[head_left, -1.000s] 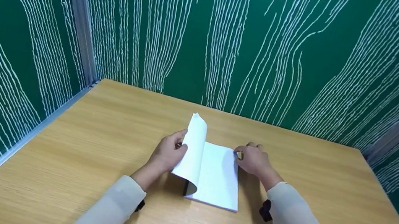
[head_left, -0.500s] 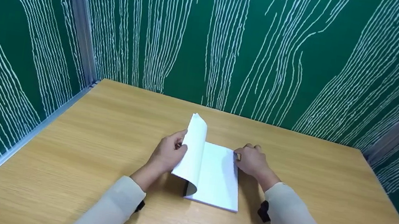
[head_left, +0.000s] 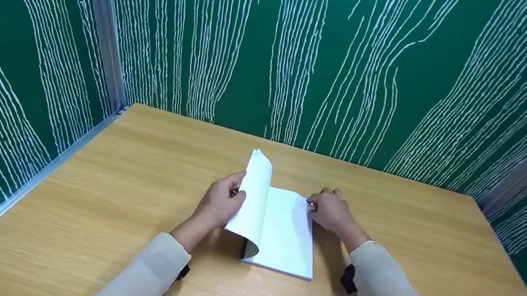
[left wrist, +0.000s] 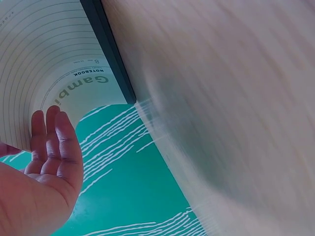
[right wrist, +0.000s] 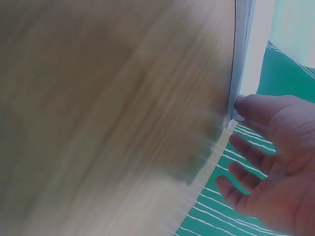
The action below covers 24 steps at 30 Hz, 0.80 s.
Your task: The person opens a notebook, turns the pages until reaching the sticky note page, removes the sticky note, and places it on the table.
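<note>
A notebook lies open on the wooden table, its right-hand page white. My left hand holds a raised, curved bundle of pages on the left, thumb on the near face and fingers behind. Seen from the left wrist, the back of that bundle is a lined sheet printed "Gambi NOTEBOOK", beside a black spine. At the notebook's top right corner, my right hand pinches the page edge between thumb and index finger. In the right wrist view a small bit of paper folds at the thumb tip.
The wooden table extends around the notebook on all sides. Green panels with white wavy lines stand behind it and to both sides. Grey posts mark the corners. Each wrist carries a dark device under the sleeve.
My right hand has shifted slightly at the page corner, its fingers drawn in a little. The left hand and the raised pages stay as they were.
</note>
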Available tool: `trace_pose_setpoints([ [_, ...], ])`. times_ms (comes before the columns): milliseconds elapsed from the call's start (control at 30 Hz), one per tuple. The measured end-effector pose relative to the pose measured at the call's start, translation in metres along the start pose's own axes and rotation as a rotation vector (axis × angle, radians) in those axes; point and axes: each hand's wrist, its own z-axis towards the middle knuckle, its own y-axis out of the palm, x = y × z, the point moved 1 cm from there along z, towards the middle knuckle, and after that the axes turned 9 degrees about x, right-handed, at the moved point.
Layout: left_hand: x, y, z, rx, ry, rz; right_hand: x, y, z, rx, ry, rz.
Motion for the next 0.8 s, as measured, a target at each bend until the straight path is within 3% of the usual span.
trace_pose_setpoints([
  [233, 0.0006, -0.0001, -0.0001, 0.005, 0.023, 0.002, -0.0003, -0.0004, 0.0007, 0.003, 0.042, 0.053],
  [533, 0.0014, 0.0008, -0.0006, 0.002, 0.02, 0.017, -0.0018, -0.004, 0.0015, -0.074, 0.228, 0.207],
  [800, 0.0022, 0.0003, -0.0026, -0.003, 0.004, 0.015, -0.0049, -0.0088, -0.0004, -0.058, 0.329, 0.346],
])
